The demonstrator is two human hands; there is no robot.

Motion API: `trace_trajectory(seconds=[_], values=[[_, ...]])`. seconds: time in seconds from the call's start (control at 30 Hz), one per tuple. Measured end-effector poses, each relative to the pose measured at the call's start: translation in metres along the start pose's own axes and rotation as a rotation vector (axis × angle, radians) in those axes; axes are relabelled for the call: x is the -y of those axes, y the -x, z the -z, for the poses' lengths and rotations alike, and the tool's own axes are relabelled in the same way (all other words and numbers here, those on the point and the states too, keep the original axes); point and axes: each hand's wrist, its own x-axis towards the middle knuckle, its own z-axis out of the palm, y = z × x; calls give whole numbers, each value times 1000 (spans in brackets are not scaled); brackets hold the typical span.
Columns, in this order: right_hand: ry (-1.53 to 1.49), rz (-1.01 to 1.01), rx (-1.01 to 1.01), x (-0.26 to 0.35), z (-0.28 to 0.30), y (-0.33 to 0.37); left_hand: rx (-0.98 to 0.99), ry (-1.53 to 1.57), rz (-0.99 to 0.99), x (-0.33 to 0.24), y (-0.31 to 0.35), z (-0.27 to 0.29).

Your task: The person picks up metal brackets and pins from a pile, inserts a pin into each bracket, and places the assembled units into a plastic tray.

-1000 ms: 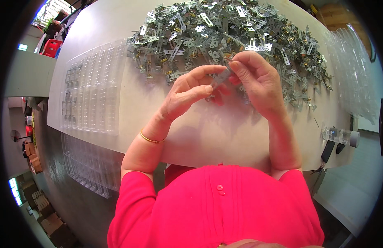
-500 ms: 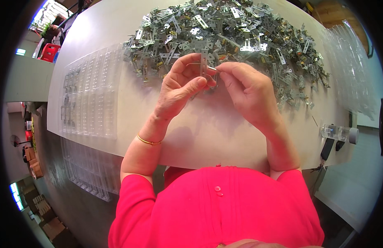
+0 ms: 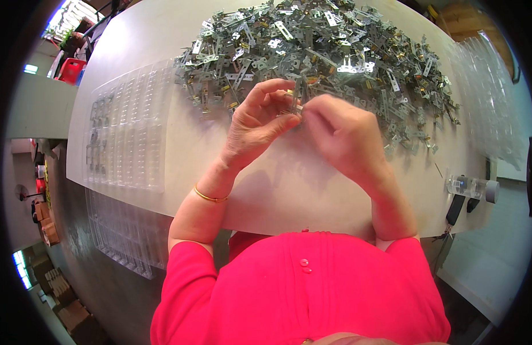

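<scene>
My left hand [image 3: 258,119] is closed around a small metal bracket [image 3: 298,95], its thumb and fingers pinching the piece upright in front of the heap. Close against the bracket's right side is my right hand [image 3: 343,127], fingers curled and pressed together. What its fingertips grip is hidden behind the knuckles. Just beyond both hands lies a large pile of loose metal brackets [image 3: 335,57], mostly silver with some yellowish bits.
On the left of the white table [image 3: 266,201] lies a clear plastic tray [image 3: 133,126] with several metal pieces in its left slots. More clear trays [image 3: 125,241] sit below the edge. Clear trays [image 3: 487,98] and a bottle [image 3: 473,188] are at the right.
The bracket has tilted and shifted slightly right in my left hand. My right hand has rolled so that its knuckles now hide its fingertips and the short silver rod seen there earlier.
</scene>
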Motion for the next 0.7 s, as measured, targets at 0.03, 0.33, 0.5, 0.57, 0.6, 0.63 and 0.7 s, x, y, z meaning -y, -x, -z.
trace_trajectory(seconds=[0.03,0.33,0.5,0.57,0.6,0.63,0.7], values=[[24,-15,-41,-1,0,-1,-2,-1,-1,1,0,0],[39,10,24,-3,4,-9,-8,-94,-47,1,-1,4],[-177,-83,-79,-8,13,-9,114,-4,31,-3,0,6],[-345,-87,-118,-11,9,-7,224,38,48,-3,0,3],[-506,-161,-78,-10,7,-4,261,104,59,0,2,4],[-576,-191,-68,-11,7,-2,315,180,68,2,1,2],[-621,-219,3,-15,12,-1,313,168,62,1,2,2]])
